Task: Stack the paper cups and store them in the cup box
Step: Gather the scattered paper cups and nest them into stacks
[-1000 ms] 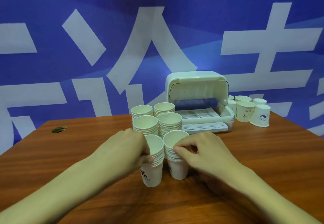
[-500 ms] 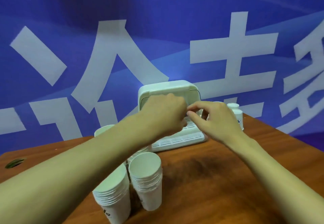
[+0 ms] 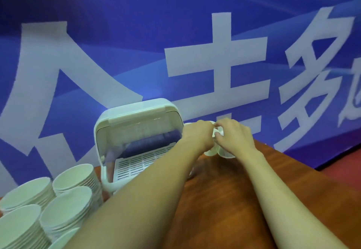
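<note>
Both hands out at the loose white paper cups (image 3: 224, 152): left hand (image 3: 198, 136) and right hand (image 3: 233, 137) pinch rims, likely to nest them; open white plastic cup box (image 3: 136, 116) waits left.

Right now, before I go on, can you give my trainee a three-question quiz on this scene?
1. True or false: the cup box has its lid shut.
2. Where are both hands working? A) at the stacks of cups at lower left B) at the loose cups to the right of the box C) inside the box
3. Fill in: the slotted tray inside the box holds ___ cups.

Key: 1 false, the lid is raised. 2 B, the left hand and right hand meet on the loose cups. 3 no.
</note>
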The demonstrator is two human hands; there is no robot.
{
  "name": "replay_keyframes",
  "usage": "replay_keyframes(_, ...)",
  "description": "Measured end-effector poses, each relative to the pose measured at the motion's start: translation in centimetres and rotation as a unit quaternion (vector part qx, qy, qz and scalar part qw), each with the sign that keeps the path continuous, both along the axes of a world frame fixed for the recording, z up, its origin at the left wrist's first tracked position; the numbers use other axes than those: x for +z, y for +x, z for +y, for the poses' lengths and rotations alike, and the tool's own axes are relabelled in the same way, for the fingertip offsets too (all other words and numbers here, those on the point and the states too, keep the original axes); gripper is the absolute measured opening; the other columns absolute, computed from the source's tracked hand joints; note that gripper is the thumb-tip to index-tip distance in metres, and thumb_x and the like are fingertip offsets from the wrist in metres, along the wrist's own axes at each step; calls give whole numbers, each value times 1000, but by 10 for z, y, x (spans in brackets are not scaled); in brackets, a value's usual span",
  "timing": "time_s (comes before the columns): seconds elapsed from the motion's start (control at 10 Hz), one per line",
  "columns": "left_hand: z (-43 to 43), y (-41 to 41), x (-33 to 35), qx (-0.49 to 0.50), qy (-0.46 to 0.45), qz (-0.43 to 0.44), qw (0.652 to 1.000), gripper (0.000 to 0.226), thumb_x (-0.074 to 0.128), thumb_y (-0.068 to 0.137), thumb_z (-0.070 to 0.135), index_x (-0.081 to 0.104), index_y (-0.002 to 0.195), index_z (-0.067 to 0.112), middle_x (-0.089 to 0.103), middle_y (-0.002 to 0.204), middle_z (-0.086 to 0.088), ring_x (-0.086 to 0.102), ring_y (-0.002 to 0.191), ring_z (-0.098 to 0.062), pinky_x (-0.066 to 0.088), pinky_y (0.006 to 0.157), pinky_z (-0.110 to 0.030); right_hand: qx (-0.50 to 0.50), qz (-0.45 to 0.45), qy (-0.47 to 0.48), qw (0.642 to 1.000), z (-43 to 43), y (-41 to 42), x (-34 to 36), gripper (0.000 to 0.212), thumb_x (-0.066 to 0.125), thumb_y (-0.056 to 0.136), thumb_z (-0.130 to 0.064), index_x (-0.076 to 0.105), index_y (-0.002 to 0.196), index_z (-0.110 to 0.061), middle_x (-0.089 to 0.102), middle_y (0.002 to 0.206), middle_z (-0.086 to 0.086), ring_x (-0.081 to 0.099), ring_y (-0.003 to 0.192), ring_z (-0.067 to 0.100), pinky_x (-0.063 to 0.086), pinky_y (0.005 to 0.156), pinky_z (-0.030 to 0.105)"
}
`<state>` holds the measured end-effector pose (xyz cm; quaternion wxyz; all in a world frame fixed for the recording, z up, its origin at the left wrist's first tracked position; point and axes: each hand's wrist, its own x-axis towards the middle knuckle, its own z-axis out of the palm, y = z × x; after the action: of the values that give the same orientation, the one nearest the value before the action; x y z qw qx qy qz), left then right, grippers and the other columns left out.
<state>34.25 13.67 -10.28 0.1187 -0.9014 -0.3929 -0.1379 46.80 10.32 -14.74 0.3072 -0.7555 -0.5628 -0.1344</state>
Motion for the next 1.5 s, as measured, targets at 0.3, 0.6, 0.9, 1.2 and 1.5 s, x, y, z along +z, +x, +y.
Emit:
replay_keyframes(0.3,21,44,-37,37,-30,-5,999,20,61,87,18,63,107,20,65,103,-5,62,96,-26,50,72,-36,-49,142,-9,989,10,30,-23,57,58,86,-59,55,134,-29,59,131,-1,61,114,25,37,76,34)
replay_keyframes(0.6,22,39,-35,22,-50,-78,995,20,59,90,32,69,101,19,68,92,-3,65,81,-20,58,76,-39,-52,159,-81,983,3,33,-14,66,71,76,-51,53,133,-24,54,123,4,60,106,28,39,72,32)
replay_keyframes(0.9,9,18,-25,11,-77,-36,996,24,65,86,27,67,108,17,68,100,-4,65,86,-21,58,77,-39,-25,174,-269,947,-33,29,20,68,82,75,-43,45,127,-20,60,121,7,61,101,28,52,81,38)
replay_keyframes(1.2,4,8,-18,-2,-97,5,995,28,65,86,27,66,112,17,68,103,-5,64,85,-20,57,72,-36,25,265,-327,907,-28,40,14,65,83,73,-52,54,123,-21,65,112,7,73,87,27,63,77,41)
replay_keyframes(1.5,-4,3,-13,-6,-72,7,997,24,65,87,32,65,106,18,67,98,-5,63,82,-20,57,72,-36,77,214,-276,934,-29,34,39,13,87,74,-26,75,79,-22,75,86,-2,71,79,16,57,59,29)
